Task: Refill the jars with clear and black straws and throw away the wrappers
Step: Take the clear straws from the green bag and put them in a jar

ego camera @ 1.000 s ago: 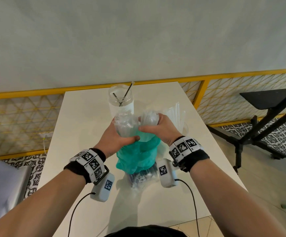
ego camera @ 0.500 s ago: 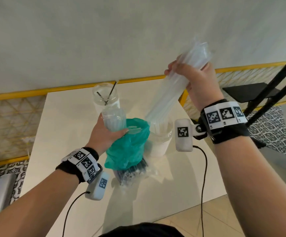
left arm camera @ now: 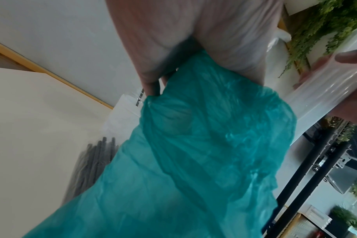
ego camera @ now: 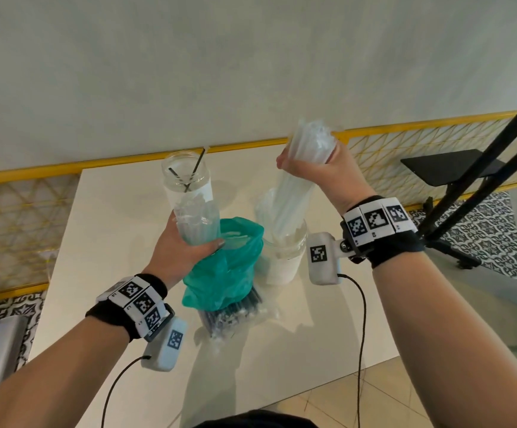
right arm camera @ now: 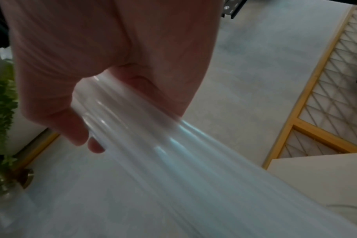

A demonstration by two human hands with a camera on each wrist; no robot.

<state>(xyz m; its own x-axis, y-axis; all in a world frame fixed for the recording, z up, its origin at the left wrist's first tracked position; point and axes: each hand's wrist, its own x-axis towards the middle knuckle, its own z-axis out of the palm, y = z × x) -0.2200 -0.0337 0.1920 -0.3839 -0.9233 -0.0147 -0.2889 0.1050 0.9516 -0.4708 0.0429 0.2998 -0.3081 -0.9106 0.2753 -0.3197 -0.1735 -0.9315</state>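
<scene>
Now we have our right hand [ego camera: 319, 171] wrapped around a bunch of clear straws [ego camera: 297, 180], lifted high so their lower ends drop into the near jar [ego camera: 285, 257] on the tabletop [ego camera: 112, 236]. The bunch leans down and to the left from our fist, and its tips sit inside the jar mouth, which already shows other clear straws. We judge the high hold is there to clear the rim and let the bunch slide in straight.

Our left hand [ego camera: 186, 251] grips the emptied clear wrapper [ego camera: 195, 223] together with the mouth of the teal bag [ego camera: 223, 270], fingers and thumb curled round both. Holding them as 1 keeps the bag open beneath the wrapper, so it can likely be pushed straight in as rubbish. The bag hangs down and its bottom lies over the pack of black straws [ego camera: 235, 313], still sealed in its film on the tabletop.

Behind, the far jar [ego camera: 186, 183] stands near the tabletop's back edge with only 2 black straws leaning inside. We take it that the clear refill is nearly done and the black one is not yet begun.
</scene>
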